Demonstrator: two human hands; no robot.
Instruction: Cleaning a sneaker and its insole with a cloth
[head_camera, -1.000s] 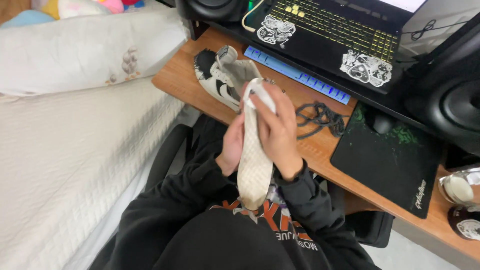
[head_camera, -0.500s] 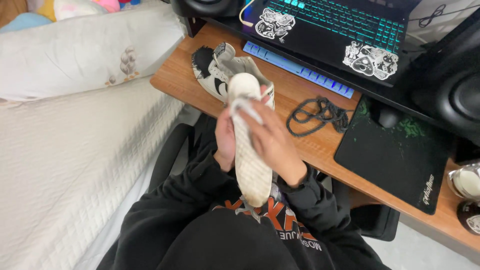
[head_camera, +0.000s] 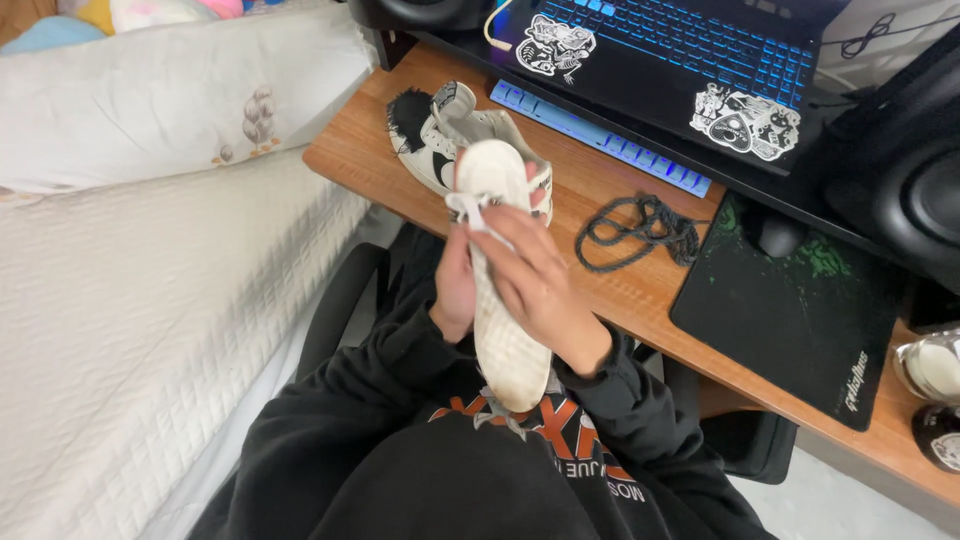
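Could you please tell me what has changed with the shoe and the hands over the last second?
The right hand has slid from the toe end down the sole of the white shoe, its fingers now pressing a small white cloth against it. The left hand keeps its grip on the shoe's side. The second shoe and the dark lace lie on the desk as before.

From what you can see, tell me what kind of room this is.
Probably a bedroom with a desk: a white quilted bed with a pale pillow sits beside a wooden desk carrying a black backlit laptop and black speakers.
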